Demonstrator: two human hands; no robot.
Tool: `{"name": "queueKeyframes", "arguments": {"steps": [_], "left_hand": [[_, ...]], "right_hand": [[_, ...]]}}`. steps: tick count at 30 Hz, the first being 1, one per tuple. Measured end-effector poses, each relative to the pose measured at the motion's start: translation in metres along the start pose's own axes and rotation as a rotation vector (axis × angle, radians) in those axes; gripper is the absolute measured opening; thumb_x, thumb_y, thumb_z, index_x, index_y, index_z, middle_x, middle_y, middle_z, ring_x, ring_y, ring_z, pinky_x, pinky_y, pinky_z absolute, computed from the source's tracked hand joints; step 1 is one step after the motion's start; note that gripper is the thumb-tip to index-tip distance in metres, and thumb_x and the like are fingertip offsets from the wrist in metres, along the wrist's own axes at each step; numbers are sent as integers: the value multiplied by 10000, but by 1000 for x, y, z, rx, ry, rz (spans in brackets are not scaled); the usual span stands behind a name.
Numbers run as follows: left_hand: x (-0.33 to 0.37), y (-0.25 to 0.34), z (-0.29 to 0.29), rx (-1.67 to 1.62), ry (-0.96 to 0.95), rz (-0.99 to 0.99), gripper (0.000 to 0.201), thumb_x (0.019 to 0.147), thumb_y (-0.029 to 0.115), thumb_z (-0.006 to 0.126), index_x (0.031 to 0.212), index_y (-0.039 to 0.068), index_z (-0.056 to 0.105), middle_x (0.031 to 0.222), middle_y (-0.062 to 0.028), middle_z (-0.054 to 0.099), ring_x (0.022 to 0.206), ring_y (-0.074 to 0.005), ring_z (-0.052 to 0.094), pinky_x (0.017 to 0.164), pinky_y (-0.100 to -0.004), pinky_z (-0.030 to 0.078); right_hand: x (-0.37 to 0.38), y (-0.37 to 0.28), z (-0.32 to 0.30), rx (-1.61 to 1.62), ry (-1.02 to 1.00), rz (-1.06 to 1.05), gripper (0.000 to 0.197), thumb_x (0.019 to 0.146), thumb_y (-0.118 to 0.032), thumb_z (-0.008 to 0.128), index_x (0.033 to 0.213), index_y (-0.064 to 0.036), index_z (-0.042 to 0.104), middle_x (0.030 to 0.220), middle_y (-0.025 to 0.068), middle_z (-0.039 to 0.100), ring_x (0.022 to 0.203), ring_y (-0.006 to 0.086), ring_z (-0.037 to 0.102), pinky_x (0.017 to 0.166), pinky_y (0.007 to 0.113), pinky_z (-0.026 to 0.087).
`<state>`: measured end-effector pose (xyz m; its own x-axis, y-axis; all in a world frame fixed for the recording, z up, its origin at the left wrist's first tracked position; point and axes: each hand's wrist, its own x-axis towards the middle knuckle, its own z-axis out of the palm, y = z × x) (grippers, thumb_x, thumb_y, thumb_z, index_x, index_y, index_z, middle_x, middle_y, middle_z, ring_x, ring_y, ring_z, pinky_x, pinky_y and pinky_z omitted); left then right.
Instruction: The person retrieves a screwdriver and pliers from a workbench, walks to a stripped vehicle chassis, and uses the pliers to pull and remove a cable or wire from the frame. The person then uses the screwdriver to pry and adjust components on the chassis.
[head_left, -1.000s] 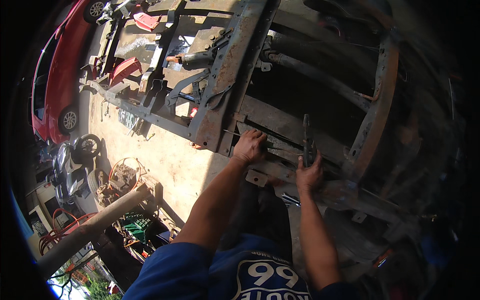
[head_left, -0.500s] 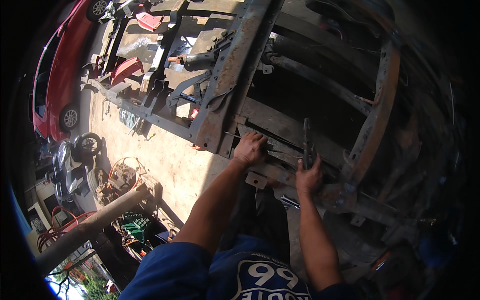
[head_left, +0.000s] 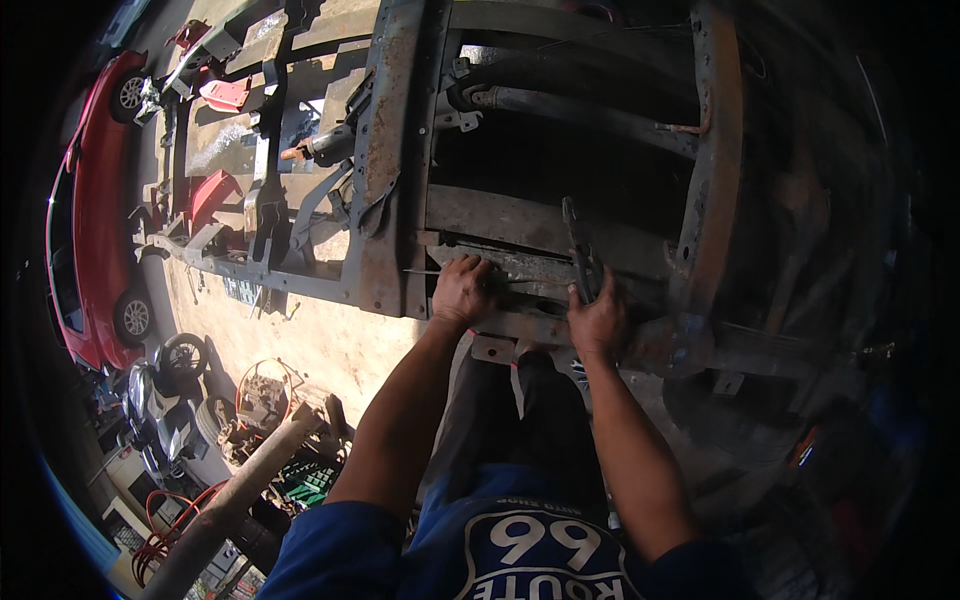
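A thin metal rod (head_left: 420,271) runs sideways across the near part of a rusty vehicle frame (head_left: 397,150). My left hand (head_left: 463,290) is closed around the rod, whose tip sticks out to the left. To the right, my right hand (head_left: 598,318) grips a pair of dark pliers (head_left: 579,245) pointing up and away from me. The rod's right part reaches toward the pliers; whether they clamp it I cannot tell. Under both hands lies a worn, grey flat piece (head_left: 545,268) between the frame members.
Rusty crossmembers, including one on the right (head_left: 715,150), surround the work spot. Red brackets (head_left: 212,197) lie on the far left of the frame. A red car (head_left: 95,210), a motorcycle (head_left: 165,400) and a thick pipe (head_left: 235,500) stand to the left.
My view has swung, so the frame sits farther left in the picture. The pliers now lean left instead of standing straight. Both hands keep their holds.
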<state>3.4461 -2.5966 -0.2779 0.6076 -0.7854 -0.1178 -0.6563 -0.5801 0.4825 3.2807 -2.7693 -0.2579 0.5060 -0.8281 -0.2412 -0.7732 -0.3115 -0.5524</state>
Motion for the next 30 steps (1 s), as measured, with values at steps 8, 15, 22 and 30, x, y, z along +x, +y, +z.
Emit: {"name": "queueKeyframes", "arguments": {"steps": [8,15,22,30], "left_hand": [[5,5,-7,21,-22,64,311,689,244,784,919,78,655,848,-104,627,853,-322,622,752,-436,501],[11,-32,-107,-413,388,-390,198,925,186,723,1022,17,691,913,-73,719,823,-108,662,711,-288,523],[52,-204,-182,-193,291,-722,261,922,270,680,958,14,709,782,-60,671,656,-171,584,628,-360,472],[31,-301,-139,-314,78,-820,399,794,394,850,788,44,660,619,-2,576,484,-83,488,459,-290,380]], "right_hand": [[0,11,9,28,48,-12,678,809,-258,804,1389,-46,524,1257,241,637,1158,433,616,967,479,510],[-2,13,14,-17,133,-63,729,778,-222,802,1416,-48,496,1142,225,644,1080,408,627,935,480,519],[-4,16,17,-12,148,-47,728,784,-216,798,1431,-84,493,1166,217,631,1100,414,622,924,483,522],[-4,17,18,-66,154,0,706,785,-245,799,1411,-85,516,1150,205,643,1073,398,635,904,477,529]]}}
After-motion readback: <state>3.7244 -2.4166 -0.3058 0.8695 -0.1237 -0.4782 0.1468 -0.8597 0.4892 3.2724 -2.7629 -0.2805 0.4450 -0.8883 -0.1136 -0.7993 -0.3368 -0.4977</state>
